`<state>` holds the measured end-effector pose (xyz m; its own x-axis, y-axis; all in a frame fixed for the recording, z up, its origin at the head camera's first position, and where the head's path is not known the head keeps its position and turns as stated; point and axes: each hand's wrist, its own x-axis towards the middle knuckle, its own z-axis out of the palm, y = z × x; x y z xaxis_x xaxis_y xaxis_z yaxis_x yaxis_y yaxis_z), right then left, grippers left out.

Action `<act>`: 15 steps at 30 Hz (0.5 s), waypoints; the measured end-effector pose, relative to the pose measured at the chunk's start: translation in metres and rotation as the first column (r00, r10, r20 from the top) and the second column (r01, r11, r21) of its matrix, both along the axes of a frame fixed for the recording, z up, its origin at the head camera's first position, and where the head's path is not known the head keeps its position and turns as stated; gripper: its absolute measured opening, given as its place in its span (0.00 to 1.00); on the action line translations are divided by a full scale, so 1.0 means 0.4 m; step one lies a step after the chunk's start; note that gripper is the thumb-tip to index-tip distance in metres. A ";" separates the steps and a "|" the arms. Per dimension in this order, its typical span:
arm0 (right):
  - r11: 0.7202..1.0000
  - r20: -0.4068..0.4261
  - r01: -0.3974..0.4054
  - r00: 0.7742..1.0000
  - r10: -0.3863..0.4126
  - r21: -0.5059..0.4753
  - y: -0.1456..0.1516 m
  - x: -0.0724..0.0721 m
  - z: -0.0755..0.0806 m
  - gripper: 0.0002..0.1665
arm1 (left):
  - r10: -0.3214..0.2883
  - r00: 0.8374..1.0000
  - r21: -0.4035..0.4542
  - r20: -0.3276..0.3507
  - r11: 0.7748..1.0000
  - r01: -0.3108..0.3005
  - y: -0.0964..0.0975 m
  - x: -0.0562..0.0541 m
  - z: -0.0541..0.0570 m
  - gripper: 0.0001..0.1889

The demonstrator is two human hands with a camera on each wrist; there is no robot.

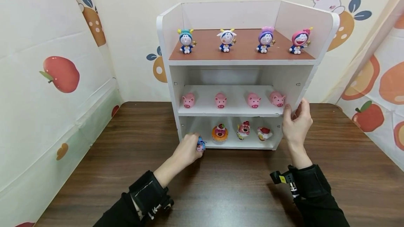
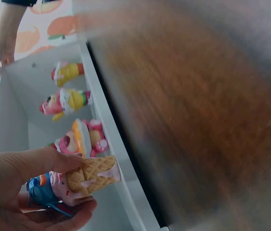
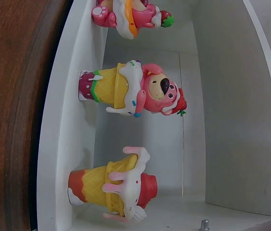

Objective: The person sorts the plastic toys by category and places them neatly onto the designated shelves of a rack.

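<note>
My left hand [image 1: 188, 149] pinches a small ice-cream-cone figurine [image 2: 94, 174] between thumb and fingers, at the left front edge of the bottom shelf. The figurine has a waffle-cone base and a blue top, partly hidden by the fingers. On that shelf stand a pink bear figurine with an orange ring [image 1: 220, 132], a bear on a yellow cone [image 3: 159, 91] and a cone figurine with a red top [image 3: 121, 185]. My right hand [image 1: 296, 122] grips the right side panel of the white display shelf [image 1: 241, 62], thumb at its front edge.
Several pink pig figurines [image 1: 221, 101] line the middle shelf. Several blue figurines with colourful hats [image 1: 225, 40] stand on the brown top shelf. The unit sits on a dark wooden table [image 1: 233, 185] against a fruit-printed wall covering [image 1: 132, 38].
</note>
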<state>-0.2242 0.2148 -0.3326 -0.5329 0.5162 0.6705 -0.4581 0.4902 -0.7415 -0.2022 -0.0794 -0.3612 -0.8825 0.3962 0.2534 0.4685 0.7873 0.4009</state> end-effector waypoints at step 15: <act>1.000 0.003 0.010 1.000 -0.010 0.019 0.002 -0.002 -0.004 0.22 | 0.119 0.993 -0.047 0.006 0.992 -0.119 0.014 -0.074 0.009 0.11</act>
<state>-0.2250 0.2156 -0.3341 -0.5296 0.5088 0.6787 -0.4512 0.5085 -0.7334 -0.2316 -0.0737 -0.3577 -0.9262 0.2996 0.2289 0.3671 0.8549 0.3665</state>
